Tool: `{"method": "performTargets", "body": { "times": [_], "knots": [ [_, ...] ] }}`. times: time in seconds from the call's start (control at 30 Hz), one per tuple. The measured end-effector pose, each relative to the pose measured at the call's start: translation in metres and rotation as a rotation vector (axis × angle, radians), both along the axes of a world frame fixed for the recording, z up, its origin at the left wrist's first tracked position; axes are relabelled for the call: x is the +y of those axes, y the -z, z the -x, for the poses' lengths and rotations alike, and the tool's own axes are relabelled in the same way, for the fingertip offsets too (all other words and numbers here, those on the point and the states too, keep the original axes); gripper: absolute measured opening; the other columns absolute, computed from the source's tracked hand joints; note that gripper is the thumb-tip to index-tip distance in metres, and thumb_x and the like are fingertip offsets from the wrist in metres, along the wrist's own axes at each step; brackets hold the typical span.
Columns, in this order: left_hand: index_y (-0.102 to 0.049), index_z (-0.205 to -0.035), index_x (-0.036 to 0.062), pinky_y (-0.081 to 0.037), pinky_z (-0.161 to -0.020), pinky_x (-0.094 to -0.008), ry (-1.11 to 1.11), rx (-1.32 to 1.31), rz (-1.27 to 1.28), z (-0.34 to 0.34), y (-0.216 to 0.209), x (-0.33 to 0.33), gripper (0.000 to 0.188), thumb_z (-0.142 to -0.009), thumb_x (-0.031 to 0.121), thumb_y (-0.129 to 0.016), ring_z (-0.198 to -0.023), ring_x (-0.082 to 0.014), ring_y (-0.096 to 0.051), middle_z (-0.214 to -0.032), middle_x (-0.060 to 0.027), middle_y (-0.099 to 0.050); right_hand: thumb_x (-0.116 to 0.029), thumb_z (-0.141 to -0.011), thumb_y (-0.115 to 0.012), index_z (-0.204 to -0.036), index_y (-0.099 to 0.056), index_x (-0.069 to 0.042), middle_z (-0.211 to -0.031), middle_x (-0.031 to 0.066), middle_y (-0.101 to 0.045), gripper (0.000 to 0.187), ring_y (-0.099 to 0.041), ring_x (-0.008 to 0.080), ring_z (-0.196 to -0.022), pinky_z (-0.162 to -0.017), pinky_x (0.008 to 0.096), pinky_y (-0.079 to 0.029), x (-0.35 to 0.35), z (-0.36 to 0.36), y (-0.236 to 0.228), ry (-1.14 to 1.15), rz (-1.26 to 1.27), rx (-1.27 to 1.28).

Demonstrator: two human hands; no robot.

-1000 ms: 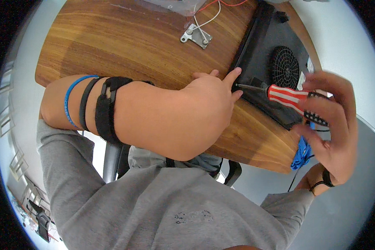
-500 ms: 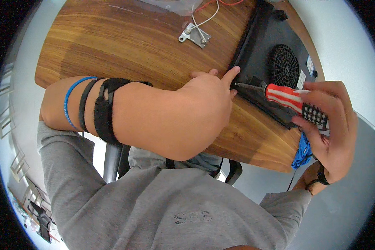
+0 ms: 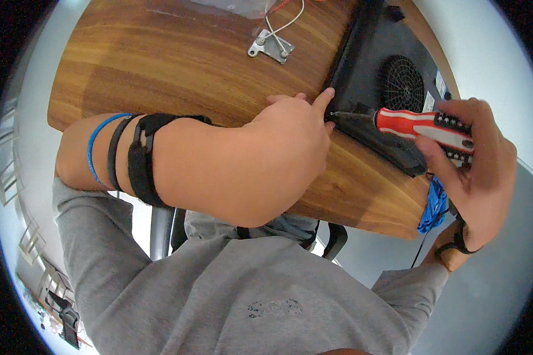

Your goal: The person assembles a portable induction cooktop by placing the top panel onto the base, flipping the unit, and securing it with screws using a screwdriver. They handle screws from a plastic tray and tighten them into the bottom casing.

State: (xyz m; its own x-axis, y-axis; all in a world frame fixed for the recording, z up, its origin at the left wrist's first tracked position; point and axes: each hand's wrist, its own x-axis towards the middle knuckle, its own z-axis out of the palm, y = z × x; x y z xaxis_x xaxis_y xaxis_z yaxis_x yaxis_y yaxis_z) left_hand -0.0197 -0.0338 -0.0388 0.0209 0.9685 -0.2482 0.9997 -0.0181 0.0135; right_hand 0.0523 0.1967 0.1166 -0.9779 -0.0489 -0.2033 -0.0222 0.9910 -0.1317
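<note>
A flat black appliance casing (image 3: 361, 71) with a round fan grille (image 3: 403, 83) lies at the right side of the table. My left hand (image 3: 296, 127) rests at its near left corner, index finger and thumb apart on either side of a screwdriver tip; its other fingers stretch over the wood. My right hand (image 3: 485, 160) grips the red, white and black handle of that screwdriver (image 3: 405, 122) between thumb and fingers. The shaft lies almost level across the casing, its tip at the corner beside my left index finger. Whether a screw sits under the tip cannot be made out.
A small metal plate (image 3: 272, 47) with white wires lies on the wooden table (image 3: 160, 65) beyond my left hand. Clear plastic (image 3: 237, 6) is at the far edge. A blue bundle (image 3: 433, 204) hangs by the table's right corner. A white wall (image 3: 485, 53) stands close on the right.
My right hand has shifted slightly right, and the screwdriver handle has turned, showing its starred part differently. The tip stays at the casing's corner; my left hand keeps its place there.
</note>
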Motion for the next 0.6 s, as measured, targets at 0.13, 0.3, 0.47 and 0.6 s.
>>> {"method": "performTargets", "body": {
  "times": [0.13, 0.3, 0.47, 0.6],
  "knots": [
    [-0.054, -0.16, -0.0098, -0.062, -0.091, -0.0554, -0.079, -0.002, -0.033, -0.008, 0.006, 0.001, 0.096, -0.084, 0.042, -0.077, -0.148, -0.0512, -0.056, -0.164, -0.036, -0.053, -0.002, -0.08, -0.09, -0.12, -0.068, 0.002, -0.109, 0.0161, -0.073, 0.046, -0.078, 0.0273, -0.094, -0.083, 0.0342, -0.063, -0.001, 0.011, 0.005, -0.297, 0.059, 0.119],
    [-0.05, -0.163, -0.0098, -0.062, -0.092, -0.052, -0.096, 0.075, -0.04, -0.011, -0.003, -0.003, 0.097, -0.085, 0.042, -0.077, -0.152, -0.0463, -0.054, -0.165, -0.0362, -0.051, -0.006, -0.077, -0.093, -0.123, -0.067, 0.001, -0.121, 0.0198, -0.07, 0.052, -0.076, 0.0286, -0.104, -0.084, 0.0336, -0.062, 0.02, 0.009, 0.001, -0.354, 0.009, 0.04],
    [-0.05, -0.163, -0.01, -0.062, -0.091, -0.0474, -0.091, -0.027, -0.002, -0.003, -0.009, -0.002, 0.097, -0.086, 0.044, -0.077, -0.155, -0.0445, -0.051, -0.165, -0.0358, -0.051, -0.007, -0.076, -0.094, -0.123, -0.068, 0.003, -0.122, 0.0204, -0.07, 0.055, -0.075, 0.0276, -0.101, -0.082, 0.0337, -0.061, -0.003, 0.0, 0.001, -0.272, -0.082, 0.062],
    [-0.053, -0.16, -0.0103, -0.062, -0.085, -0.0421, -0.049, 0.037, -0.038, -0.001, -0.009, -0.004, 0.096, -0.085, 0.043, -0.079, -0.146, -0.0416, -0.059, -0.164, -0.0403, -0.049, -0.01, -0.076, -0.097, -0.12, -0.068, 0.004, -0.106, 0.0168, -0.074, 0.054, -0.076, 0.0252, -0.087, -0.079, 0.0331, -0.06, 0.012, 0.012, 0.01, -0.473, 0.066, 0.119]
  ]
}}
